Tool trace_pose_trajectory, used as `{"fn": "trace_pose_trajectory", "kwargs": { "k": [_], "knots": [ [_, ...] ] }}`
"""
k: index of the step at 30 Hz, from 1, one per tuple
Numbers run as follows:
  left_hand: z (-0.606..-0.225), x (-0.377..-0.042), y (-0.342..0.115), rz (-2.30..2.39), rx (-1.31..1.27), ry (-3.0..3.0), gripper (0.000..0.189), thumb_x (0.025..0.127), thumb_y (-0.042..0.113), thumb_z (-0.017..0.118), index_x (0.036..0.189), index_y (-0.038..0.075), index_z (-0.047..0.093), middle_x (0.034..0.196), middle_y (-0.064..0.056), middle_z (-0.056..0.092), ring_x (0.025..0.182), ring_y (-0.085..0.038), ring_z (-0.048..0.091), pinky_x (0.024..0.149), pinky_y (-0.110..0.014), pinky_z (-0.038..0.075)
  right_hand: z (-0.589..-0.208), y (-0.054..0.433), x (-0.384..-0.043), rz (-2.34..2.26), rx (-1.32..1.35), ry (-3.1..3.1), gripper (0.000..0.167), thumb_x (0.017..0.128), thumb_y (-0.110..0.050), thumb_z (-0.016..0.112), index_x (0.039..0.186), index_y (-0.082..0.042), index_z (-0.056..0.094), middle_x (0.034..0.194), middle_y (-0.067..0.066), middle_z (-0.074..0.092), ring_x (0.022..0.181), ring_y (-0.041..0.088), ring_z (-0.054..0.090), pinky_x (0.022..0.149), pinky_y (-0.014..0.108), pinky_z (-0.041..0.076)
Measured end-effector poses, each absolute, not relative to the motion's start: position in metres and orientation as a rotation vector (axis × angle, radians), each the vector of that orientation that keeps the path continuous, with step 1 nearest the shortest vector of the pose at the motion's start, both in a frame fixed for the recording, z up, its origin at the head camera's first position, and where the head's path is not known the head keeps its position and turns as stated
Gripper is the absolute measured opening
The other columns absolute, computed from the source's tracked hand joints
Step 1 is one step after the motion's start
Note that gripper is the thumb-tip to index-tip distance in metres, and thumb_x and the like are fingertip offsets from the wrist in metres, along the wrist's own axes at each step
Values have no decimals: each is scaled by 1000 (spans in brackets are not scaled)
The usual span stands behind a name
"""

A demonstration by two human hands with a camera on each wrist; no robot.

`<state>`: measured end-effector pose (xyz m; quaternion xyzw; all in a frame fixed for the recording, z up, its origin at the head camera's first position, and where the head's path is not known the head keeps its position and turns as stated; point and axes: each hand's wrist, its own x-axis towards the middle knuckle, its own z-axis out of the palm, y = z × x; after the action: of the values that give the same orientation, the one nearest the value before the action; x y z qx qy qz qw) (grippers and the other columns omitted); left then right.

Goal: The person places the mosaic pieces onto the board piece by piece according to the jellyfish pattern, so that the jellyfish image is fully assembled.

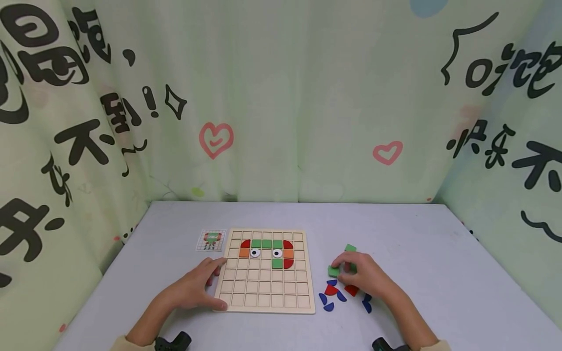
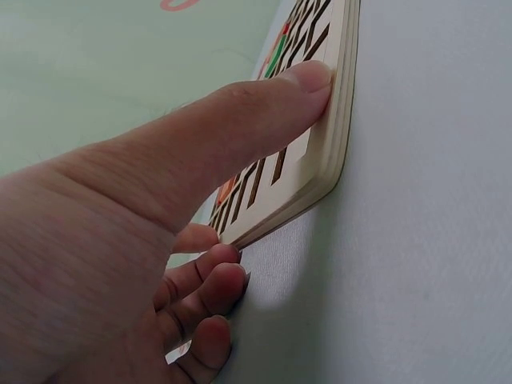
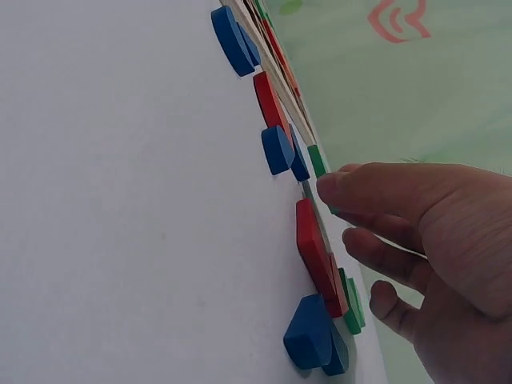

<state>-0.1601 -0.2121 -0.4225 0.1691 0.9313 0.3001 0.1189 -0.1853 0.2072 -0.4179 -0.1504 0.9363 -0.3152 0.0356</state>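
My left hand (image 1: 195, 287) rests at the left edge of a wooden grid board (image 1: 246, 287). Its thumb lies on the near left corner, and its other fingers are bent beside the edge in the left wrist view. On the board sit green squares (image 1: 267, 243), red rounded pieces (image 1: 288, 263), orange squares (image 1: 288, 253) and two eye tiles (image 1: 255, 253). To the right of the board, my right hand (image 1: 362, 273) pinches a green square (image 1: 333, 271) between thumb and forefinger, just above the table. Part of that square is hidden by the fingertips.
Loose blue half-rounds (image 1: 329, 307) and red pieces (image 1: 331, 290) lie near the right hand, along with another green piece (image 1: 350, 247). A small pattern card (image 1: 211, 240) lies at the board's upper left. A printed curtain (image 1: 281, 97) surrounds the white table (image 1: 263, 334).
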Motion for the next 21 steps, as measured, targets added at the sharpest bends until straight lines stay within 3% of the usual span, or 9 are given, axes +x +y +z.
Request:
{"fn": "trace_pose_trajectory", "kwargs": {
  "k": [12,21],
  "knots": [
    [-422,-159,-212,861,487,2721,102,62,46,88,144,7,40,104,1,45,89,-13,42,69,-23,38,-417,192,-190,-965,-558,2928,21,82,-10,75,99,-23,71,102,-8,68,87,12,54,69,21,49],
    [-420,-161,-212,860,489,2712,103,63,45,88,144,7,39,105,0,44,90,-14,43,70,-24,38,-417,166,-196,-1030,-677,2903,18,83,-10,74,98,-20,71,103,-6,69,86,13,56,75,25,51]
  ]
}}
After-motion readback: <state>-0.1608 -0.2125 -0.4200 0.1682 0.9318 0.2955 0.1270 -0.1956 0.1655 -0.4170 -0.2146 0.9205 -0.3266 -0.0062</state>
